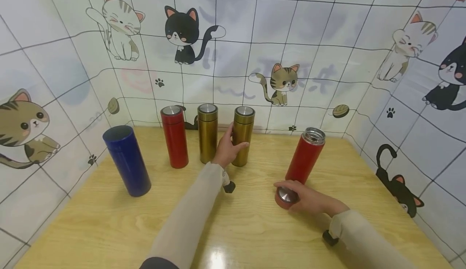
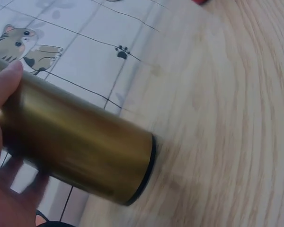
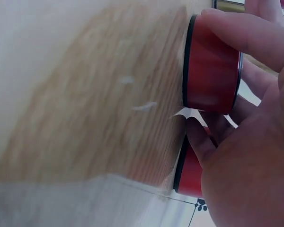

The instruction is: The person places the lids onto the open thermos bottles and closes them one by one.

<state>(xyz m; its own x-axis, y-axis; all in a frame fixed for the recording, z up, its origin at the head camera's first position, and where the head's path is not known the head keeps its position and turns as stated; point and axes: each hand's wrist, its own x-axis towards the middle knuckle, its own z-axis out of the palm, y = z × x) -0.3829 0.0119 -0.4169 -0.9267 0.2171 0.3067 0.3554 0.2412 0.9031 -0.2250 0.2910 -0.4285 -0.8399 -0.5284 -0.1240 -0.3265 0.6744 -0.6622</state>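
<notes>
In the head view my left hand (image 1: 228, 149) wraps round the right one of two gold vacuum flasks (image 1: 242, 129), thumb across its front. The left wrist view shows this gold flask (image 2: 85, 137) with its dark base close over the wood. My right hand (image 1: 309, 197) grips a red lid (image 1: 285, 197) with a silver top, low at the table. Right behind the lid stands an uncapped red flask (image 1: 305, 155), its steel mouth showing. In the right wrist view, fingers curl round the lid (image 3: 210, 68), with the red flask's base (image 3: 189, 172) beside it.
Left of my left hand stand another gold flask (image 1: 208, 139), a red flask (image 1: 175, 139) with its lid on, and a blue flask (image 1: 129, 162). The wooden table (image 1: 251, 232) meets a wall covering (image 1: 233, 50) with cat pictures at the back and sides.
</notes>
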